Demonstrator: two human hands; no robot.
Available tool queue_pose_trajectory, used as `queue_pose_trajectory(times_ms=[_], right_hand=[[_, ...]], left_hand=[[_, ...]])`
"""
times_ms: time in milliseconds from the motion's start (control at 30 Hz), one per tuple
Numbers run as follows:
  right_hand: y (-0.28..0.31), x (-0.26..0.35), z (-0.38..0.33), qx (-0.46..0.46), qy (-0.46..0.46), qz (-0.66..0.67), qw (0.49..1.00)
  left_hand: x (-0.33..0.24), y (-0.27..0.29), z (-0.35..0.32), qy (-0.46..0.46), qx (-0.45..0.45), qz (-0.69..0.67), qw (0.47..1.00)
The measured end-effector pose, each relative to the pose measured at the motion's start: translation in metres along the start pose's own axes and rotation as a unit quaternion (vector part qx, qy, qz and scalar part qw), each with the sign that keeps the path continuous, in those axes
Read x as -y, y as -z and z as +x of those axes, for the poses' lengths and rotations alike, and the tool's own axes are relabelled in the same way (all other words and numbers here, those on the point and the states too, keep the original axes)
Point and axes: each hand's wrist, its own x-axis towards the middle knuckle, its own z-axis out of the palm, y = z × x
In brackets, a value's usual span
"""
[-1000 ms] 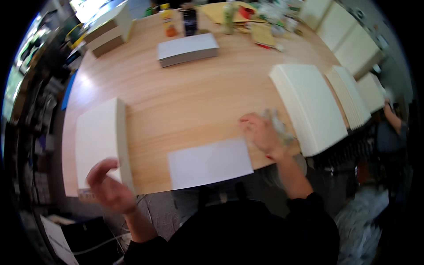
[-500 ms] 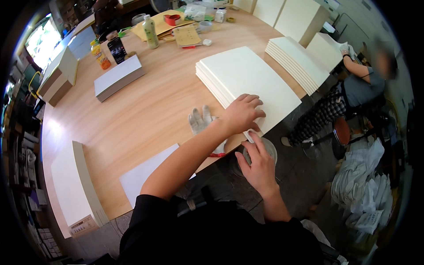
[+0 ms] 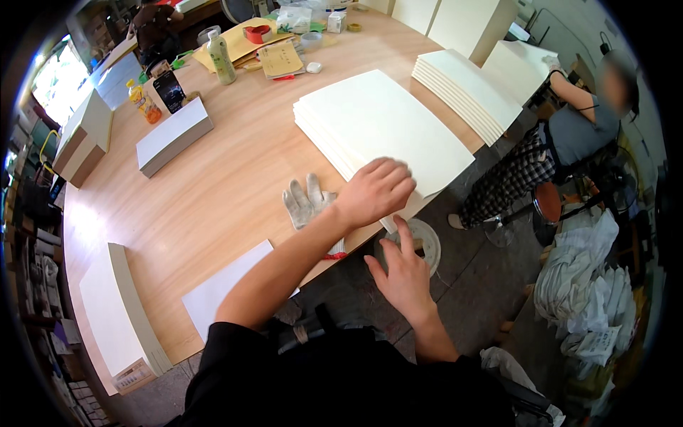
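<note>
While two hands [image 3: 377,191] [image 3: 403,274] grip one stack of cream sheets [image 3: 380,128], one glove [image 3: 304,203] lies beside.

A large wooden desk [image 3: 213,192] with a light grain finish fills most of the view. Beyond its right edge lies a grey concrete floor [image 3: 491,285]. A red-seated stool [image 3: 549,201] stands on that floor, near a heap of white bags [image 3: 590,292]. A bright window [image 3: 50,82] at upper left throws glare onto the desk surface. Cluttered shelving [image 3: 32,270] lines the left side.
</note>
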Motion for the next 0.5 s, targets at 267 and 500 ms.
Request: queue_pose_trajectory(times_ms=[267, 500], right_hand=[[0.002, -0.004, 0.001, 0.017, -0.022, 0.032, 0.999], [0.016, -0.003, 0.009, 0.032, -0.105, 0.109, 0.988]], left_hand=[[0.002, -0.009, 0.012, 0.257, -0.043, -0.060, 0.963], [0.038, 0.063, 0.000, 0.526, -0.091, -0.321, 0.782]])
